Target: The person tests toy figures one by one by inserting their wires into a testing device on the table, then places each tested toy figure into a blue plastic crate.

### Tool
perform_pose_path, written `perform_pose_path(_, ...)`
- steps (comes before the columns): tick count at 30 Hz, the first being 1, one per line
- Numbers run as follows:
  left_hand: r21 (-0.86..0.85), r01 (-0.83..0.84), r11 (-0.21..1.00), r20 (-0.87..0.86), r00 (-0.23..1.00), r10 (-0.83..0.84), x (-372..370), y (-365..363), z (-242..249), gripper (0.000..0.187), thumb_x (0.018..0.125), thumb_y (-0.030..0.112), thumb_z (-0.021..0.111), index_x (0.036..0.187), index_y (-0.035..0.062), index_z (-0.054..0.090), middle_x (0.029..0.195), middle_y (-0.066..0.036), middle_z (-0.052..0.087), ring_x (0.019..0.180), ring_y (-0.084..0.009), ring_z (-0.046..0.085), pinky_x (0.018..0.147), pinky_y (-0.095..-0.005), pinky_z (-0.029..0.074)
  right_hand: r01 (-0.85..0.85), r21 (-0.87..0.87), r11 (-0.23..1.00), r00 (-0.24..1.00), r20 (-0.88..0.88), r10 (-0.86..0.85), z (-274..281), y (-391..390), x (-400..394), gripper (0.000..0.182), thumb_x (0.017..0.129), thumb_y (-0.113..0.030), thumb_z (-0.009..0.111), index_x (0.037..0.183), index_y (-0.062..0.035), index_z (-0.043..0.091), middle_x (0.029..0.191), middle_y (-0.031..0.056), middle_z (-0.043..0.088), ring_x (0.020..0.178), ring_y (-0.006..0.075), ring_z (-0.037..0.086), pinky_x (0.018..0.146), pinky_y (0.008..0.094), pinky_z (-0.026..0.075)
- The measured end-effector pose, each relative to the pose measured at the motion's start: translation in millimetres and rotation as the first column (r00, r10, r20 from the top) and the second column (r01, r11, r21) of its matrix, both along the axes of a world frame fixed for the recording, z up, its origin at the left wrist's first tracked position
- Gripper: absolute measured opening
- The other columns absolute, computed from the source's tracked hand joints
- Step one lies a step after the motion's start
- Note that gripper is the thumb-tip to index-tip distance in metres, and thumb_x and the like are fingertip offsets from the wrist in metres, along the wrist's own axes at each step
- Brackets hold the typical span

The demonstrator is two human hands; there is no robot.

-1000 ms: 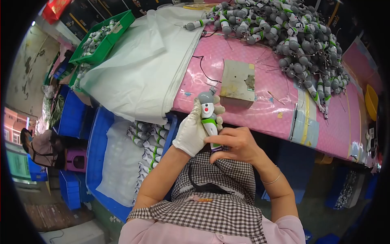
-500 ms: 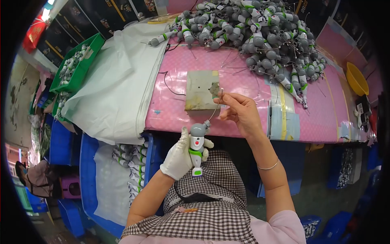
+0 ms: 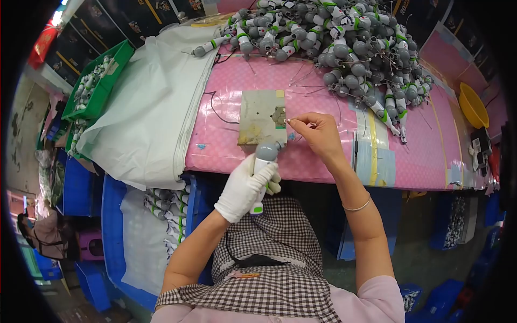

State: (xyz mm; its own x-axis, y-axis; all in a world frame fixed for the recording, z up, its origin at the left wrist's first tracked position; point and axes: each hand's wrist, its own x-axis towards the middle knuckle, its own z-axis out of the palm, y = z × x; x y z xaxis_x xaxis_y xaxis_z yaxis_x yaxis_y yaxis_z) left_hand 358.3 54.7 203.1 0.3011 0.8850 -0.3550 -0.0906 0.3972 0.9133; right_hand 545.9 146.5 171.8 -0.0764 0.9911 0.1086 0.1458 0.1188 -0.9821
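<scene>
My left hand (image 3: 243,188), in a white glove, is wrapped round a white microphone-shaped toy (image 3: 266,153) with a grey ball head and a green patch at its lower end. The toy is tilted, its head close to the front edge of a grey box (image 3: 257,116) on the pink table. My bare right hand (image 3: 322,139) has thumb and forefinger pinched on the small white connector (image 3: 289,121) at the end of the toy's wire. That connector is right beside a small circuit board (image 3: 280,116) on the box's right side. The glove hides the toy's middle.
A large pile of similar toys (image 3: 353,67) with loose wires covers the back of the pink table (image 3: 318,161). White sheeting (image 3: 151,91) lies at left, beside a green crate (image 3: 123,58) of toys. Below stands a blue tub (image 3: 110,215) holding more. A yellow basin (image 3: 474,105) is at right.
The toy has tipped and moved closer to the box as my left fingers wrapped over its front. My right hand has shifted slightly, with the connector now beside the circuit board.
</scene>
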Motion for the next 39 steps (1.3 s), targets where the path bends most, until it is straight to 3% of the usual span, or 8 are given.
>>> perform_pose_path(8, 0.017, -0.122, 0.992, 0.145, 0.982, 0.118, -8, 27, 4, 0.038, 0.091, 0.031, 0.057, 0.115, 0.0029, 0.049, 0.099, -0.008, 0.06, 0.087, -0.0174, 0.061, 0.077, -0.0322, 0.052, -0.216, 0.015, 0.976, 0.923, 0.329, 0.199, 4, 33, 9, 0.02, 0.081, -0.016, 0.058, 0.074, 0.0009, 0.066, 0.061, -0.0012, 0.057, 0.055, 0.0042, 0.046, 0.05, 0.0217, 0.036)
perform_pose_path(10, -0.057, -0.095, 0.994, 0.249, 0.963, 0.106, -8, 29, 5, 0.041, 0.09, 0.033, 0.057, 0.117, 0.003, 0.048, 0.098, -0.008, 0.059, 0.088, -0.0189, 0.062, 0.078, -0.0341, 0.052, -0.361, -0.307, 0.88, 0.919, 0.043, 0.392, 13, 39, 11, 0.02, 0.082, -0.016, 0.056, 0.069, -0.002, 0.063, 0.061, -0.0008, 0.057, 0.051, 0.0036, 0.043, 0.046, 0.0208, 0.033)
perform_pose_path(14, -0.06, -0.124, 0.99, 0.262, 0.956, 0.135, -9, 33, -3, 0.039, 0.09, 0.032, 0.058, 0.114, 0.002, 0.05, 0.096, -0.008, 0.06, 0.085, -0.0195, 0.062, 0.078, -0.0349, 0.052, -0.426, -0.294, 0.855, 0.894, 0.008, 0.448, 14, 43, 10, 0.02, 0.082, -0.016, 0.055, 0.067, -0.0041, 0.061, 0.059, -0.0015, 0.055, 0.048, 0.003, 0.04, 0.043, 0.0204, 0.031)
perform_pose_path(23, -0.06, -0.132, 0.989, 0.227, 0.964, 0.142, -10, 33, 0, 0.035, 0.09, 0.03, 0.059, 0.108, 0.0013, 0.053, 0.092, -0.008, 0.06, 0.079, -0.0189, 0.061, 0.075, -0.0336, 0.052, -0.215, -0.171, 0.961, 0.966, 0.109, 0.236, 12, 23, -4, 0.018, 0.079, -0.013, 0.054, 0.067, -0.0017, 0.061, 0.057, -0.0016, 0.055, 0.048, 0.0029, 0.04, 0.043, 0.021, 0.03)
perform_pose_path(26, -0.117, -0.091, 0.989, 0.424, 0.896, 0.133, -19, 20, 8, 0.037, 0.092, 0.033, 0.055, 0.113, 0.0024, 0.05, 0.094, -0.008, 0.059, 0.075, -0.0141, 0.059, 0.067, -0.0285, 0.051, 0.044, 0.176, 0.983, 0.973, 0.215, -0.082, 13, 12, -3, 0.014, 0.081, -0.013, 0.057, 0.079, -0.0022, 0.066, 0.064, 0.0005, 0.059, 0.05, 0.0042, 0.047, 0.046, 0.0204, 0.036)
perform_pose_path(29, -0.058, -0.123, 0.991, 0.293, 0.946, 0.135, -51, -3, 23, 0.037, 0.092, 0.032, 0.056, 0.114, 0.0029, 0.05, 0.094, -0.008, 0.059, 0.076, -0.0136, 0.058, 0.067, -0.0277, 0.049, 0.05, -0.153, 0.987, 0.984, -0.163, -0.075, 36, 9, 12, 0.018, 0.087, -0.019, 0.059, 0.091, -0.0027, 0.066, 0.076, 0.0029, 0.063, 0.053, 0.0045, 0.051, 0.051, 0.0197, 0.041)
perform_pose_path(32, 0.033, -0.256, 0.966, -0.019, 0.966, 0.257, -97, -31, 31, 0.043, 0.088, 0.027, 0.061, 0.119, -0.0001, 0.048, 0.095, -0.008, 0.06, 0.076, -0.0132, 0.059, 0.067, -0.0262, 0.05, 0.381, 0.126, 0.916, 0.917, -0.178, -0.357, 23, 37, 53, 0.019, 0.089, -0.018, 0.06, 0.1, -0.0031, 0.065, 0.084, 0.0019, 0.064, 0.064, 0.0035, 0.054, 0.058, 0.0183, 0.043)
perform_pose_path(39, 0.4, -0.308, 0.863, -0.647, 0.572, 0.504, -218, -113, -15, 0.043, 0.076, 0.012, 0.071, 0.112, -0.0054, 0.055, 0.101, -0.009, 0.063, 0.083, -0.0167, 0.062, 0.077, -0.0284, 0.05, 0.222, 0.761, 0.609, 0.512, 0.441, -0.737, 47, 91, 78, 0.033, 0.082, -0.024, 0.063, 0.11, -0.0056, 0.062, 0.102, 0.0106, 0.065, 0.083, 0.0232, 0.062, 0.072, 0.0343, 0.048)
